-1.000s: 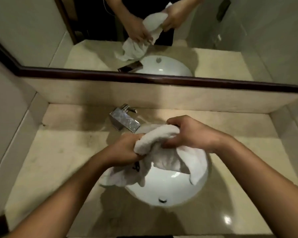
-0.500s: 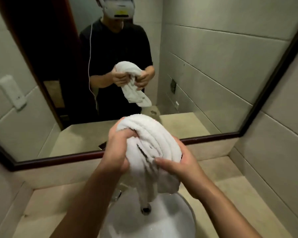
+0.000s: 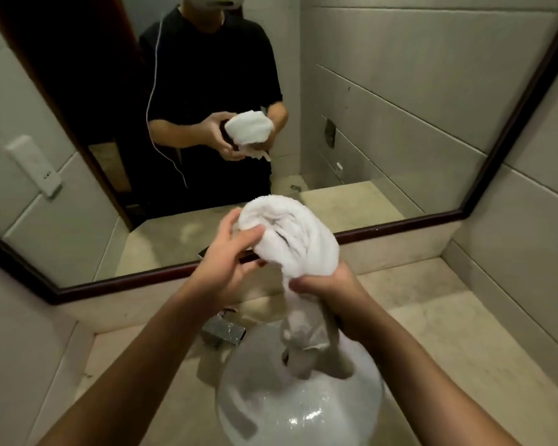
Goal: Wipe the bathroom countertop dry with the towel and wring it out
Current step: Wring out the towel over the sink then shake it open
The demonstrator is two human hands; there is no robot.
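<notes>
Countertop stretches pale and matte to the right edge and back to the mirror, with no pooled water I can make out, so I judge the wiping done and the wringing underway. Sink sits below my hands, faucet at its back edge. Towel is bunched into a thick roll held up over the basin, its tail hanging down into the bowl. A second ago it lay low across the sink; now I have raised and gathered it, which means any squeezed water should fall into the basin. My left hand has loosened since the last squeeze, fingers spread and only touching the roll's upper end. My right hand is closed tight around the towel's lower neck.
</notes>
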